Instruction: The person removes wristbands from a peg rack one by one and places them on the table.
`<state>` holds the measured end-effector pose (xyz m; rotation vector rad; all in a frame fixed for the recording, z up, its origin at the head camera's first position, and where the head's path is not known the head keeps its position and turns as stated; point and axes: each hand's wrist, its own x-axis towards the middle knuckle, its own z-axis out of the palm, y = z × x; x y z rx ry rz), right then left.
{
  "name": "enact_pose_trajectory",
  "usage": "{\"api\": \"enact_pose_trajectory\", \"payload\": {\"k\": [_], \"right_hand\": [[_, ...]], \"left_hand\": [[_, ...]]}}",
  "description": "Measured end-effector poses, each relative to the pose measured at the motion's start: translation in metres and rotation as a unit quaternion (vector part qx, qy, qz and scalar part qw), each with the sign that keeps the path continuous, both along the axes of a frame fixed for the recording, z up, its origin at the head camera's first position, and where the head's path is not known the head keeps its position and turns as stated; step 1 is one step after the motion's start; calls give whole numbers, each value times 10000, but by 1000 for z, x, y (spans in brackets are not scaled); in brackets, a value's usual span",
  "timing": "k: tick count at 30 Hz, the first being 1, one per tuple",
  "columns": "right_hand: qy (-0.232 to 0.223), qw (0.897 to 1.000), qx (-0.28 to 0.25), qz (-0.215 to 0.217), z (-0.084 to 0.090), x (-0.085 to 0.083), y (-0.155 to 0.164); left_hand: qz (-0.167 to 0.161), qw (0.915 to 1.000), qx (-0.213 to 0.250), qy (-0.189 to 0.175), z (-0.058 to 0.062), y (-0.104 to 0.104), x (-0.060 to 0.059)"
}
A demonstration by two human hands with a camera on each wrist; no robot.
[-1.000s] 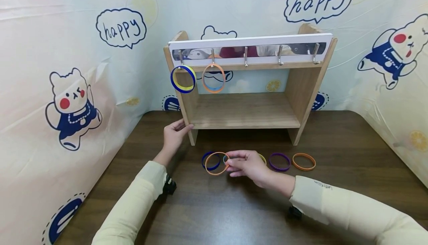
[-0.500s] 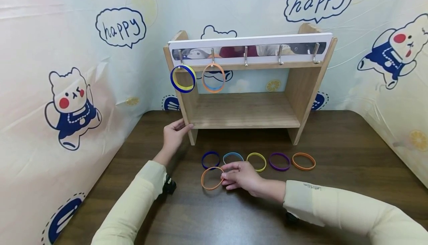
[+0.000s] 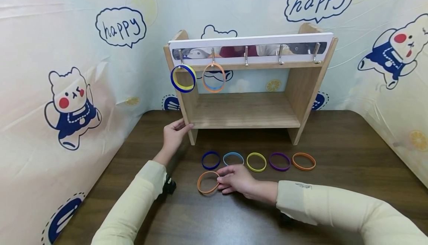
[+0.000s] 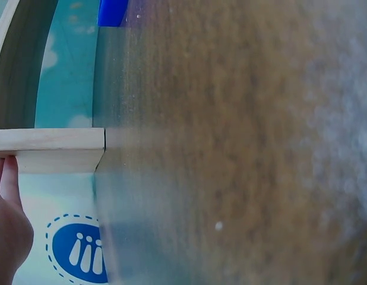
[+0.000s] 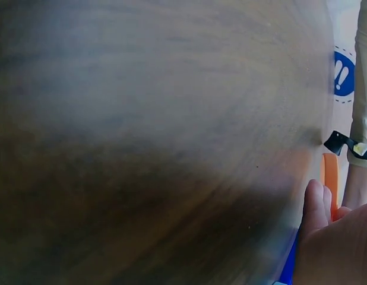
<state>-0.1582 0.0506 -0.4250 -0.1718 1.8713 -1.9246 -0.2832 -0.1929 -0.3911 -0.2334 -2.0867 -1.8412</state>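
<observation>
My left hand point(image 3: 174, 133) rests flat-fingered against the wooden rack point(image 3: 245, 111) to steady it, while my right hand point(image 3: 234, 180) pinches the orange ring point(image 3: 207, 182) lying on the table point(image 3: 334, 185), just before the ring row.

Matt wooden rack point(image 3: 302, 89), metal hooks point(image 3: 245, 56)
</observation>
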Motion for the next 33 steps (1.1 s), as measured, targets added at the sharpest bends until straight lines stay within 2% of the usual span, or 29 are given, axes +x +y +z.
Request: {"api": "enact_pose_trajectory", "payload": {"k": [12,26,33], "right_hand": [[-27,9999,103,22,-6,-3,-5],[-82,9998,184,-34,-7,-3,-9],[97,9993,347,-10,-8,-3,-9]], "left_hand": [[-30,9999,130,-69,-3,-1,-2],[-13,10000,-57,-61,-2,-1,-2],[-12,9999,94,-86,-22,-8,-20]]}}
